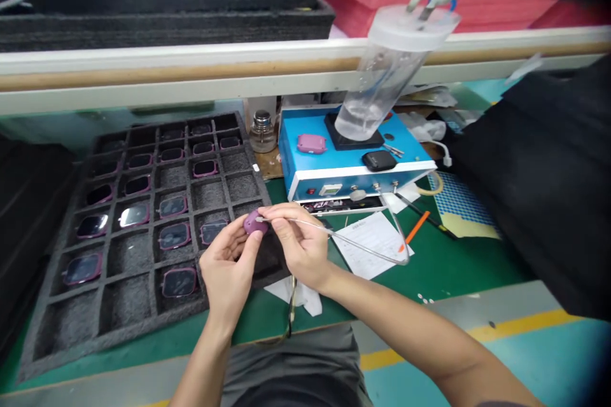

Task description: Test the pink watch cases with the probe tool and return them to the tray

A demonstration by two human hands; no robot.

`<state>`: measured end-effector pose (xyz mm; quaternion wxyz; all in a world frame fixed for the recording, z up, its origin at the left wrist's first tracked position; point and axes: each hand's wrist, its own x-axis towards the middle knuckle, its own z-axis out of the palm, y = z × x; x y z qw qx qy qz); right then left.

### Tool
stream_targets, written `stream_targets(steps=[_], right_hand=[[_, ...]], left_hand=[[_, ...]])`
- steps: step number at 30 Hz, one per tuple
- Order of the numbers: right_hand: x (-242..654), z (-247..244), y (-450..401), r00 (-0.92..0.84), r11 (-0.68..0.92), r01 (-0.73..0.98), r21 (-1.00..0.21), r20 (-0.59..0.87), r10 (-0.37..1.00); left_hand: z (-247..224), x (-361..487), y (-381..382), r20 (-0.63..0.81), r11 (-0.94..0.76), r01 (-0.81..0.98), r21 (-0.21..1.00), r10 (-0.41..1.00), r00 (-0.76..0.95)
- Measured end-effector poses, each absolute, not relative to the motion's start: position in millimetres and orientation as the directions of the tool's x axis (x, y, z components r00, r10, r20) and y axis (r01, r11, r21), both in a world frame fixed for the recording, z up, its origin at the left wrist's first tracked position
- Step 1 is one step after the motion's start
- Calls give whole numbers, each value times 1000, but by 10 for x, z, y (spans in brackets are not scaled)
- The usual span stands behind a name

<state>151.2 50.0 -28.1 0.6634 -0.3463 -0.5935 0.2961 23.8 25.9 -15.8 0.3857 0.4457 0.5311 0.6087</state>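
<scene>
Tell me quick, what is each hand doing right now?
Left hand: closed on the purple case.
Right hand: closed on the end of the clear tube, held against the case.

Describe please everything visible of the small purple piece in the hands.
The purple piece is rounded, apparently matt plastic, with little dark marks on its face. The left hand holds it between fingers and thumb, above the dark tray. The right hand holds the end of a thin clear tube at it. Its far side is hidden.
</scene>
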Motion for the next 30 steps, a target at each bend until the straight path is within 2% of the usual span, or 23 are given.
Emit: stream_targets(steps=[13,30], right_hand=[[1482,-274,530,136,577,-54,-815,566,813],[1476,-238,564,152,605,-6,-796,597,788]], left_hand=[[-140,228,282,136,-137,20,990,935,-327],[-101,242,286,111,-103,41,994,931,-348]])
